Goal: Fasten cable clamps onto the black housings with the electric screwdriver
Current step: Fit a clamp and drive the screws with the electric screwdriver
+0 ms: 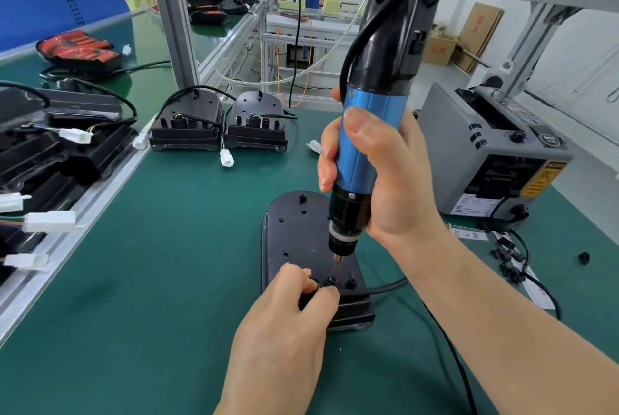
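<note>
The right hand [392,180] grips the screwdriver [373,126] barrel; the left hand [288,321] pinches the tiny, probably slippery clamp [321,286] at the rigid housing [294,230]'s six o'clock.

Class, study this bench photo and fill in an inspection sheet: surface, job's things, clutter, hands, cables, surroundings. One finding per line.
Surface: green mat, bearing the work.
Job's things: electric screwdriver upright, bit on a screw in the near black housing; two more housings at the back.
Clutter: small black parts scattered at right, one stray piece apart.
Hands: right hand grips the screwdriver; left hand pinches a small black part beside the bit.
Cables: black cable leaves the near housing rightward; white connectors lie loose.
Surroundings: grey tape dispenser at right, aluminium frame post, cardboard boxes behind.
</note>
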